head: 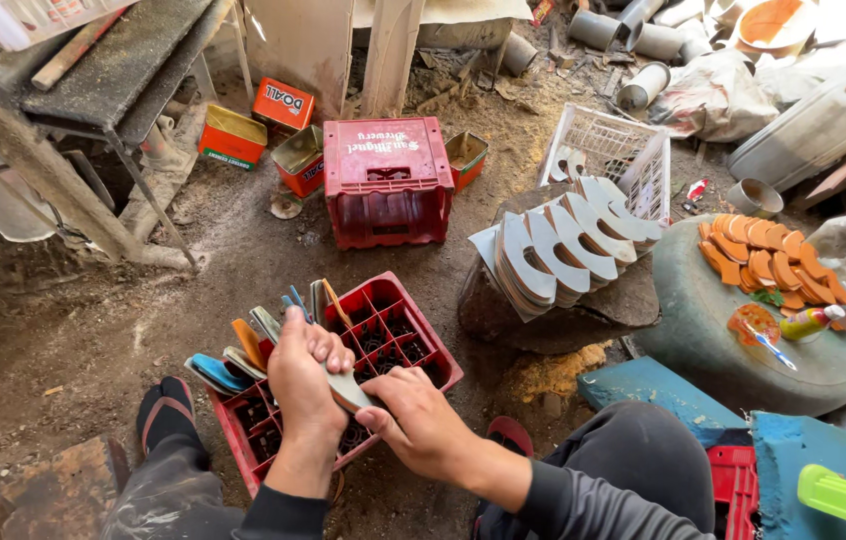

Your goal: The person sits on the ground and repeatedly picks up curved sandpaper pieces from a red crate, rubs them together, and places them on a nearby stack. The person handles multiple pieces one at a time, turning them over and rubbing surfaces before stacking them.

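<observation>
The person sat low over a red compartmented crate (408, 345) that rested on the dirt floor (73, 330) between their feet. The left hand (305, 385) was closed in a fist around a pale, flat, curved piece (348, 390), gripping it above the crate's near edge. The right hand (413, 420) met it from the other side, fingers pinched shut on the lower end of the same piece, so the two hands were touching around it. More flat pieces, orange, blue and grey (243, 350), stood upright in the compartments along the crate's left corner, just beside the left hand.

Beyond the crate's far edge stood an upturned red bottle crate (383, 180), with small orange tins (233, 135) near it. To the right, a fanned stack of white curved cutouts (553, 255) lay on a rough block (623, 300), next to a white wire basket (613, 150). Further right, a round grey slab (703, 330) carried a heap of orange cutouts (768, 255) near its far edge and a small bottle (808, 322) at its right edge. A foot in a black sandal (163, 405) rested by the crate's left side.
</observation>
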